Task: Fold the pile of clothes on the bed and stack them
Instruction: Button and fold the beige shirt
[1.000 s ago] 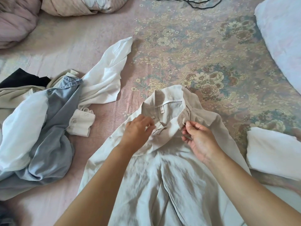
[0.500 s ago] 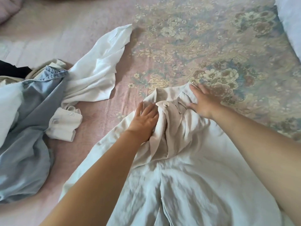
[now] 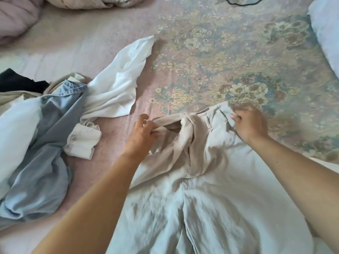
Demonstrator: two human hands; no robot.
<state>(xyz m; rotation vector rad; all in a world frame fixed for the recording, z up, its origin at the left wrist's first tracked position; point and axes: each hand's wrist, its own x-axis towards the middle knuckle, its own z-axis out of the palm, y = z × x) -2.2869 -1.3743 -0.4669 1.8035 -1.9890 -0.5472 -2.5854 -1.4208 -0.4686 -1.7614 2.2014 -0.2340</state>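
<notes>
- The beige shirt [image 3: 211,189] lies spread on the bed [image 3: 229,66] directly in front of the person, its body flat toward the near edge and its collar end bunched and rumpled at the far end.
- The left hand [image 3: 142,135] pinches the bunched collar fabric on its left side, fingers curled round a fold.
- The right hand [image 3: 250,125] grips the top right corner of the collar end, fingers closed on the cloth; the two hands are apart, with the crumpled fabric between them.
- As I judge it, the shirt is only being straightened at the top; no fold has been made in it yet.
- To the left, the pile of clothes [image 3: 33,143] is unfolded: a light blue garment [image 3: 53,129] draped over other pieces, a white garment [image 3: 117,92] trailing toward the middle of the bed, and something black [image 3: 18,82] at the far edge.
- A sliver of white cloth shows at the right edge beyond the right forearm; whether it is a folded stack cannot be told.
- So most of the task seems left: this shirt to fold, then the whole heap on the left.
- Farther out lie a rolled quilt [image 3: 16,17] at the top left, a pillow [image 3: 326,37] at the right, and a dark cable [image 3: 244,1] at the top.
</notes>
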